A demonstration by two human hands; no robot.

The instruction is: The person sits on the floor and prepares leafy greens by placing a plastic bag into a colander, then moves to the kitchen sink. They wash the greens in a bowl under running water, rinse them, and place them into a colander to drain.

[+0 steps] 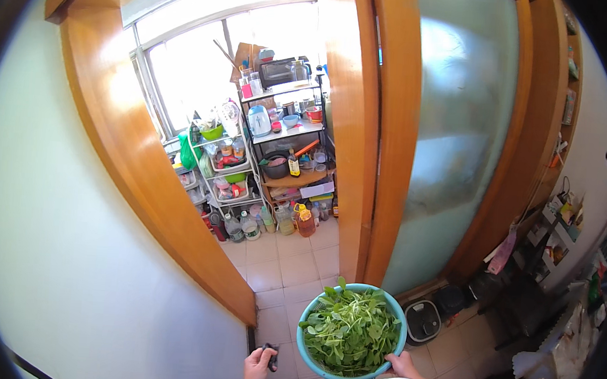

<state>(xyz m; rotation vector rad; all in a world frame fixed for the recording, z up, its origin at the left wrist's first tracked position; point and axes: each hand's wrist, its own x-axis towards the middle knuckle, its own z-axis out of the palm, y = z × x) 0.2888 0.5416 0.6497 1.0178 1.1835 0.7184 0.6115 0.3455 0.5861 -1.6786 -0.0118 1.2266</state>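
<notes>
My right hand (402,364) grips the near right rim of a turquoise plastic colander basket (403,334), held close to my striped shirt. Loose leafy greens (351,330) fill the basket in a heap. To the left of the basket and apart from it, my left hand (261,362) is closed around a small black object (272,356), whose kind I cannot tell.
An orange-brown wooden door frame (175,217) stands at left, a frosted glass door (444,146) at right. Beyond the doorway are loaded shelf racks (286,131) with bottles (304,221) on the floor. A black bin (423,322) sits right of the basket.
</notes>
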